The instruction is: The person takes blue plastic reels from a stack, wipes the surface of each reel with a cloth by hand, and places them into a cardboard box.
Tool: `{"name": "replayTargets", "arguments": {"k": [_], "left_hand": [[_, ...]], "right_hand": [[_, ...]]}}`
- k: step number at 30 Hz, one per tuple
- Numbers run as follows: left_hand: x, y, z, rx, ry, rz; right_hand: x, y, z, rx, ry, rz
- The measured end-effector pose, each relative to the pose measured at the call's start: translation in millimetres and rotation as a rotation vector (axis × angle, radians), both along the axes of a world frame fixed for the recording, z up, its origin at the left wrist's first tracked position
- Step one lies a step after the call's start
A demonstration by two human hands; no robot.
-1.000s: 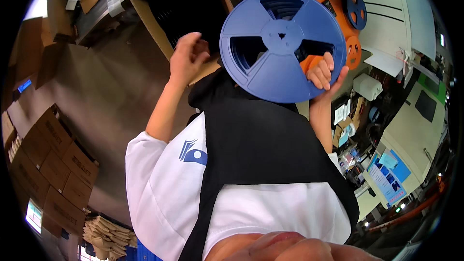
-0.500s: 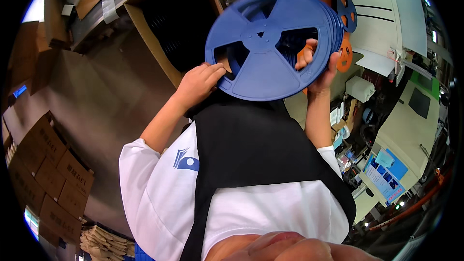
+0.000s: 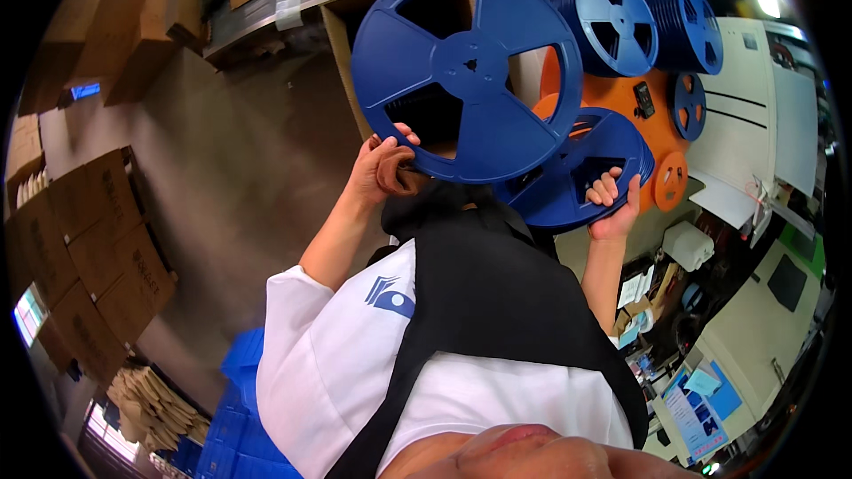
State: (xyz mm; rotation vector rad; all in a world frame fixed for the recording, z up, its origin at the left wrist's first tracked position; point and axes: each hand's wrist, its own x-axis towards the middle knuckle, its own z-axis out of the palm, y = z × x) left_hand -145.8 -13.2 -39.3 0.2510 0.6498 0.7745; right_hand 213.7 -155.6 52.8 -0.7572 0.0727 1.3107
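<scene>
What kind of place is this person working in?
Probably a factory or packing workshop. The left hand and right hand each hold blue plastic reels, more reels lie on the workbench, and flattened cardboard boxes are stacked on the floor.

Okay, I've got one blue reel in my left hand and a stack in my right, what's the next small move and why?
Probably lower the single blue reel onto the blue reel stack. The left hand pinches it only at the lower rim, lifted clear above and partly overlapping the stack, which the right hand holds at its edge. Lining up the hubs first should keep it from sliding.
</scene>
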Motion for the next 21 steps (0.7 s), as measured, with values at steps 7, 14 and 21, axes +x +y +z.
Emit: {"name": "replayTargets", "arguments": {"k": [7, 14, 21], "left_hand": [[-1, 0, 11, 0.003, 0.104, -0.029], [-16, -1, -30, 0.220, 0.763, -0.080], [-49, 6, -60, 0.095, 0.692, 0.027]], "right_hand": [[-8, 4, -5, -0.010, 0.033, 0.030], [-7, 1, -7, -0.015, 0.028, 0.045], [-6, -2, -4, -0.040, 0.004, 0.008]]}}
